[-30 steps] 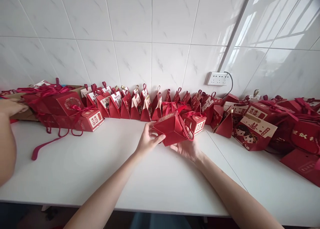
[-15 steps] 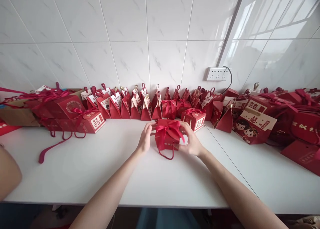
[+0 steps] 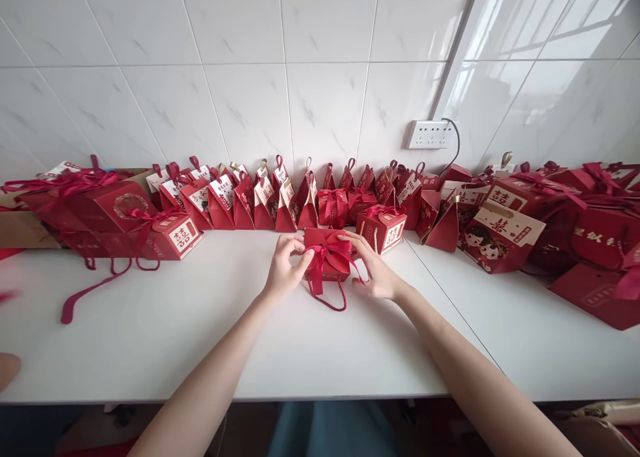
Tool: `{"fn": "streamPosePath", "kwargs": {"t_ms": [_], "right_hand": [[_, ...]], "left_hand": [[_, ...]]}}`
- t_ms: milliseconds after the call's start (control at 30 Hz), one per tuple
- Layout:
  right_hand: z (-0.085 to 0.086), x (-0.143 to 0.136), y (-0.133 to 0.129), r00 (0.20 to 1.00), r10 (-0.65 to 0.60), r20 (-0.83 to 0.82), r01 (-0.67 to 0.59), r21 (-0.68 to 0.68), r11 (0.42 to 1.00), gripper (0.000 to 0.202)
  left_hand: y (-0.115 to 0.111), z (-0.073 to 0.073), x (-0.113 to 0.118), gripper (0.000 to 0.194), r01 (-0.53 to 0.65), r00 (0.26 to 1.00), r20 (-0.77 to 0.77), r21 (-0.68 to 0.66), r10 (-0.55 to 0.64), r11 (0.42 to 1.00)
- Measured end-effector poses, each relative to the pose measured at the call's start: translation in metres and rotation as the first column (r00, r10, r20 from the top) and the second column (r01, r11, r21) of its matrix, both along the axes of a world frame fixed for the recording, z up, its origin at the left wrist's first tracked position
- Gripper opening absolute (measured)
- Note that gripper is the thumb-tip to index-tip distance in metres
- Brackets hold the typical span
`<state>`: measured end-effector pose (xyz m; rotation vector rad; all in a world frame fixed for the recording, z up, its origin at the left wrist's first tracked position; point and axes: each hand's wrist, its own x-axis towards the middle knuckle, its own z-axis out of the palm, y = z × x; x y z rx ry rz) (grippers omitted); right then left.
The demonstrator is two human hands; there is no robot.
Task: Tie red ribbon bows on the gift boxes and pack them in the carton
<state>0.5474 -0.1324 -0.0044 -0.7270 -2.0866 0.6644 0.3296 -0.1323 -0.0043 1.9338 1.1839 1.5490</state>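
A small red gift box (image 3: 327, 274) sits on the white table in front of me, topped by a red ribbon bow (image 3: 327, 249). Its twisted red cord handle (image 3: 327, 305) hangs toward me onto the tabletop. My left hand (image 3: 286, 265) is at the box's left side, thumb and fingers closed at the bow's left loop. From the right, my right hand (image 3: 375, 272) curls its fingers over the bow's right loop, with the thumb lower, beside the ribbon tail. The fingertips partly hide the box's upper edges.
Triangular red favour boxes (image 3: 221, 207) line the tiled wall. Another bowed box (image 3: 383, 229) stands just behind my right hand. Piled boxes lie at left (image 3: 107, 207) and right (image 3: 595, 290). A power strip (image 3: 429, 134) is on the wall. Part of another person's arm (image 3: 7, 372) shows at left.
My hands have moved from the box's sides up to the bow loops. The box top is tilted more into view. The other person's arm has drawn back leftward; the view has shifted slightly.
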Motion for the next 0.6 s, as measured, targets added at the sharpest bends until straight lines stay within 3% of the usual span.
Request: {"fn": "streamPosePath", "kwargs": {"t_ms": [200,300,433,600], "right_hand": [[-0.006,-0.003,0.003,0.948,0.066,-0.311,-0.160,-0.288,0.944,0.046],[-0.006,-0.007,0.004,0.897,0.012,-0.442,-0.192,-0.365,0.911,0.056],[-0.002,-0.011,0.000,0.861,-0.050,-0.505,-0.149,-0.346,0.926,0.064],[0.005,-0.014,-0.005,0.867,-0.229,-0.443,0.072,-0.344,0.936,0.037]], "left_hand": [[-0.004,0.004,-0.002,0.026,0.044,0.999,0.000,-0.048,-0.044,0.998],[-0.005,0.005,-0.001,0.025,0.057,0.998,0.009,-0.046,-0.057,0.997],[-0.006,0.005,0.002,0.022,0.029,0.998,-0.060,0.049,-0.026,0.998],[-0.009,0.005,0.004,0.021,0.023,0.990,-0.143,0.149,-0.002,0.989]]}}
